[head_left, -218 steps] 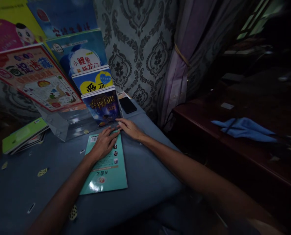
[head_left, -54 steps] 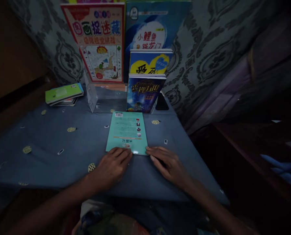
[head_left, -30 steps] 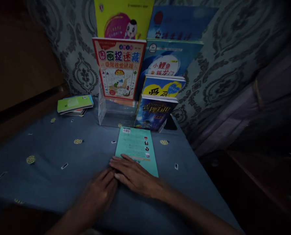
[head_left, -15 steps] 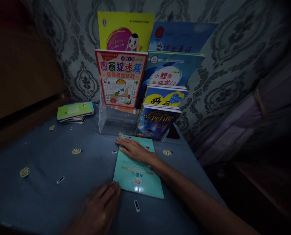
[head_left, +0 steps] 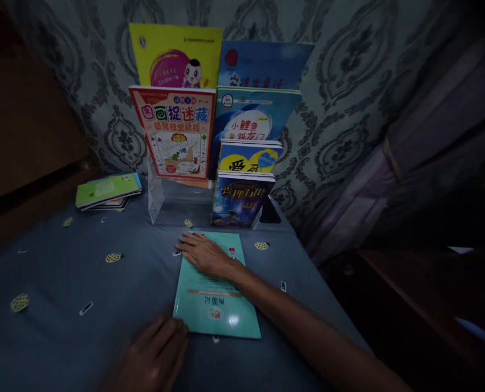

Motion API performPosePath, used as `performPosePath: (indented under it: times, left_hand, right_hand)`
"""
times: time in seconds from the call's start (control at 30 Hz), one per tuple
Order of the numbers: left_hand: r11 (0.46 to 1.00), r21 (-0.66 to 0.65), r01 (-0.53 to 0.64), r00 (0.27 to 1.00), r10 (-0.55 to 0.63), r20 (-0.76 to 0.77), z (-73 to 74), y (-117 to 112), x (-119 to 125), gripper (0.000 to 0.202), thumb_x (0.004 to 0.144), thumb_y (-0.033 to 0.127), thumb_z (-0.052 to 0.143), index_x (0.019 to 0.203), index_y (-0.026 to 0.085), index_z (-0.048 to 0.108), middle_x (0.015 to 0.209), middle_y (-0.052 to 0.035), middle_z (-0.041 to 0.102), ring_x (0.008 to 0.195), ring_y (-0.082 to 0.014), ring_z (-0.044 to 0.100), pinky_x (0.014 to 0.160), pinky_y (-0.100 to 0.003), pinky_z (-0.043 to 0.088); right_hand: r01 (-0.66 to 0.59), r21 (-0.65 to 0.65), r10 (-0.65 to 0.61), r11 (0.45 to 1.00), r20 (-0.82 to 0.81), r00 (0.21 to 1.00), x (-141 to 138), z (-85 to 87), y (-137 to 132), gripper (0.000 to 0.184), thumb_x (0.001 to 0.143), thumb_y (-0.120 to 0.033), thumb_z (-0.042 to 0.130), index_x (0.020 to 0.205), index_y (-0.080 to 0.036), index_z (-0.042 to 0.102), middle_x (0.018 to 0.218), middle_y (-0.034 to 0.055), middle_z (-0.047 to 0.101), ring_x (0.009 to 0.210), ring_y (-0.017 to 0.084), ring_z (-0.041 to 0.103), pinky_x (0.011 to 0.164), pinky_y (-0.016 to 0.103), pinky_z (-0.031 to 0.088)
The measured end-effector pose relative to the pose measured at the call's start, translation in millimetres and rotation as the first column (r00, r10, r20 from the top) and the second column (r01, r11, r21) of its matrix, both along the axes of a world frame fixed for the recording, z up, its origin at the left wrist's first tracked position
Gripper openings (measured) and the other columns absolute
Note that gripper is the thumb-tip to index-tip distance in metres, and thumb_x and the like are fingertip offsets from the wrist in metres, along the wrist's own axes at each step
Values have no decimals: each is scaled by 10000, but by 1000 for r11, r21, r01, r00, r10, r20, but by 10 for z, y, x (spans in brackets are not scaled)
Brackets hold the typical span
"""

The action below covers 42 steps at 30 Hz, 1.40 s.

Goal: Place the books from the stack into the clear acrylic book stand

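A thin teal book point(head_left: 203, 307) lies on the cloth, its printed title upside down to me. My right hand point(head_left: 205, 255) rests palm down across its upper part, fingers stretched toward the far left edge. Close by the near left corner is my left hand point(head_left: 156, 345), fingers together and bent over that corner; the hand is blurred and its thumb is hidden. Beyond the book stands a clear acrylic rack point(head_left: 164, 209) with books upright in tiers. Among them are a red picture book point(head_left: 177, 147), a yellow book point(head_left: 203, 46) and a dark blue book point(head_left: 240, 204).
A small stack of books point(head_left: 107, 191) with a green one on top lies at the back left. The table has a blue-grey patterned cloth point(head_left: 136, 288). A dark flat object point(head_left: 271, 212) lies right of the rack. Patterned wall covering and a tied curtain point(head_left: 356, 190) are behind.
The teal book has slid slightly toward me, now partly covering a printed label on the cloth. Both hands have moved with it. My view has turned a little to the right.
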<state>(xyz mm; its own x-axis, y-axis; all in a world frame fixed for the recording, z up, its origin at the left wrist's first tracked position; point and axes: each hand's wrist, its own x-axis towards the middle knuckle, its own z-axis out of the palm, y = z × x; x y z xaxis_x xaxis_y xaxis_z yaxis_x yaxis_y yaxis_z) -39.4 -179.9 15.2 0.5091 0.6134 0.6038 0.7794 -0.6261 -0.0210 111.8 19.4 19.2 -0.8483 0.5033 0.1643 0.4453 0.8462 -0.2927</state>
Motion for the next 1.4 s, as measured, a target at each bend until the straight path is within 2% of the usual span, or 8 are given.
performPosePath:
  times: [0.13,0.27,0.4,0.6,0.83,0.97,1.13,1.4]
  left_hand:
    - [983,-183,4,1000,-1,19,42,59,22,297,986,148,373,966,190,666,862,-51,707,737,-159,674,650,-244,583]
    - [991,-127,-39,998,32,-61,-48,310,-24,367,1013,296,402,1318,169,562,1300,-136,646,1149,-257,643,903,-387,575]
    - [977,-214,3,989,-34,-141,-21,527,-110,546,997,431,463,1489,202,399,1480,-149,505,1342,-268,511,1026,-405,499]
    - [962,-270,27,970,-91,-227,138,597,-155,590,1001,466,453,1504,168,367,1486,-173,489,1345,-281,506,1003,-409,499]
    - [912,-408,-41,976,-51,-211,141,702,-129,526,992,472,467,1458,228,457,1469,-128,520,1287,-288,542,1041,-441,456]
    - [839,-523,-150,972,29,-232,116,1006,-125,548,1012,504,379,1472,213,442,1547,-113,423,1392,-304,428,1134,-479,350]
    - [810,-552,-199,970,84,-226,68,1527,-100,618,1007,524,342,1503,159,383,1587,-133,347,1459,-293,333,1183,-468,275]
    - [840,-539,-56,979,-60,-196,20,1857,448,646,1012,527,293,1508,120,367,1579,-139,355,1472,-259,314,1201,-431,242]
  right_hand:
    - [7,5,-7,1000,-15,1000,21,4,-116,400,1045,-319,377,1369,-199,578,1509,81,492,1465,207,334,1214,407,265]
    - [5,-2,-5,1000,-19,1000,24,15,-118,409,1038,-299,398,1385,-152,556,1520,107,471,1456,208,351,1223,394,252]
    - [37,-6,-37,999,-49,998,76,8,-107,447,1029,-280,401,1424,-97,499,1540,146,429,1463,228,336,1216,400,274]
    - [211,-39,-212,977,-41,976,496,-51,-61,513,1008,-344,444,1466,-112,445,1561,165,388,1474,263,311,1216,474,260]
    - [318,-52,-322,947,-100,941,1154,-249,-46,561,1032,-432,345,1519,-153,371,1590,142,338,1491,261,266,1200,493,280]
    - [345,-50,-349,937,-117,930,1215,-304,-88,581,1037,-478,296,1525,-171,367,1590,126,344,1492,257,265,1207,480,264]
    - [369,-73,-376,926,-136,916,1179,-286,-124,603,1033,-478,297,1499,-113,410,1571,158,370,1484,279,283,1207,494,266]
    - [355,-120,-375,927,-294,879,1235,-402,-100,571,1014,-401,365,1530,-160,337,1549,145,419,1447,247,370,1190,475,317]
